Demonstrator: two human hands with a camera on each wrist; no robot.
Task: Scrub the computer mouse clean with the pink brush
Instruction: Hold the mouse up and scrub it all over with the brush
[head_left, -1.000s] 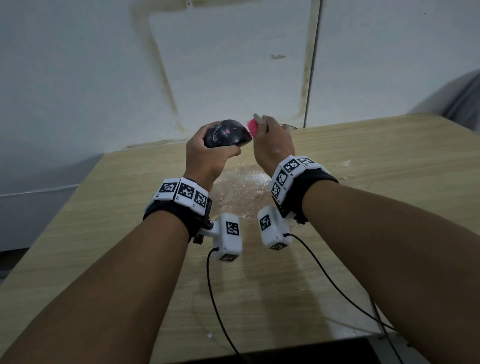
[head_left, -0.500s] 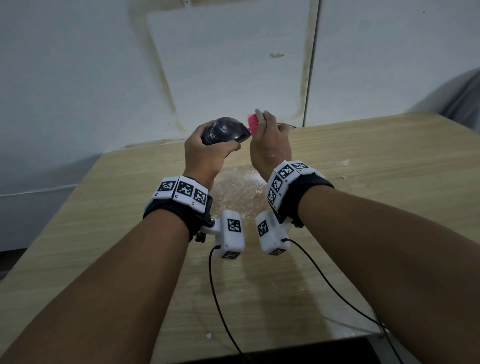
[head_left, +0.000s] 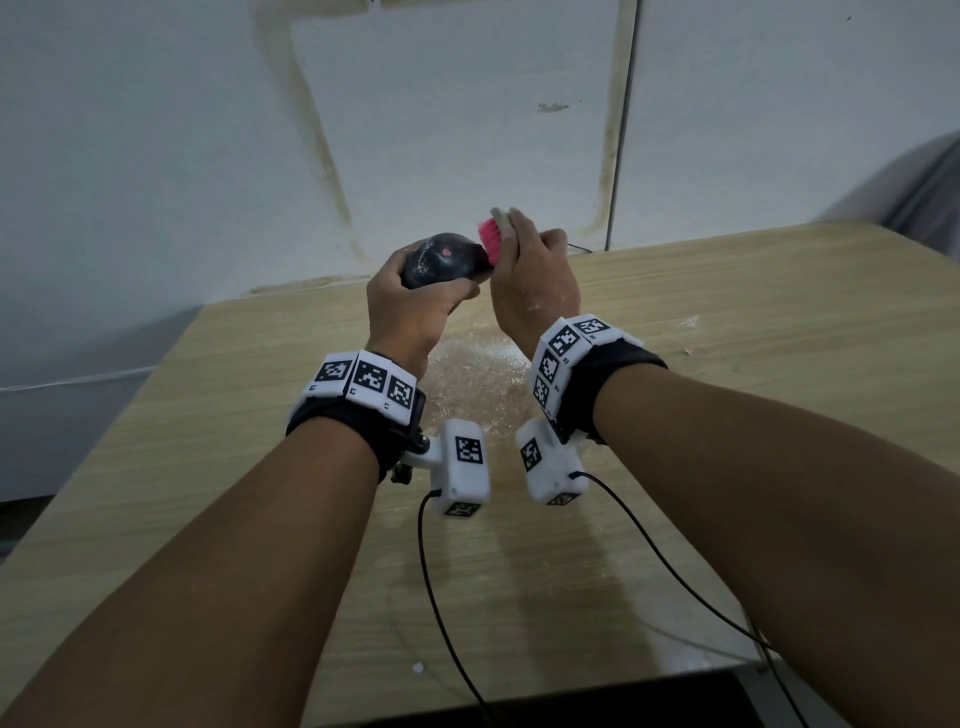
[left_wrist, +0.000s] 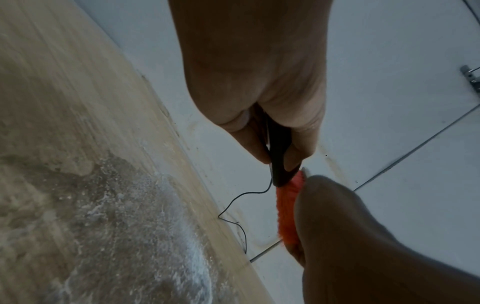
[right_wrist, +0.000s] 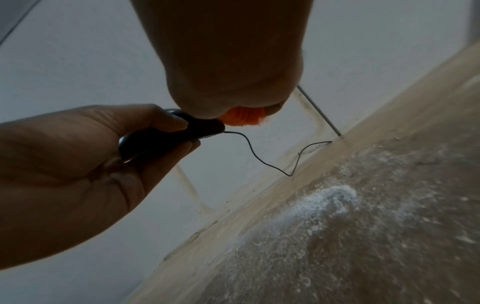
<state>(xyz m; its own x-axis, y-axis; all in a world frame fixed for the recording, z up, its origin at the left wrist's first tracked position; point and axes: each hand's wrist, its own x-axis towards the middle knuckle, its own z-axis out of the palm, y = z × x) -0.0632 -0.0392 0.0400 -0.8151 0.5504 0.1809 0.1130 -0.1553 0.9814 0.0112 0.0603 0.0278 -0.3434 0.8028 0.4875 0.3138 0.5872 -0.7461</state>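
The left hand (head_left: 415, 306) is raised above the desk (head_left: 156, 447), near its far edge. Its fingers are curled round the black computer mouse (head_left: 447, 257), with the thumb along the near side and the remaining fingers wrapped underneath. In the right wrist view the same hand (right_wrist: 78, 164) grips the mouse (right_wrist: 166, 137) from below, and the mouse body lies roughly level. White specks show on the top shell of the mouse in the head view. A thin black cable (right_wrist: 259, 156) leaves the front end of the mouse, sags in a loop and reaches the desk at the wall (head_left: 156, 156).

To the right of the mouse, the pink brush (head_left: 491, 236) meets the front end of the mouse shell, bristles pointing toward the mouse. In the left wrist view the bristles (left_wrist: 287, 209) touch the tip of the mouse (left_wrist: 279, 156). The pale back of the brush head projects above the fingers in the head view.

The right hand (head_left: 535, 280) holds the brush; its fingers are curled round the brush body, back of the hand toward the head camera. The handle is hidden inside the grip.

Below and between the two hands, a patch of white powder (head_left: 478, 374) covers the wooden desk surface. In the right wrist view the powder (right_wrist: 332, 197) forms a denser heap near the far desk edge. Each wrist carries a black strap with white marker blocks and a white camera unit, with a black lead hanging toward the near desk edge.
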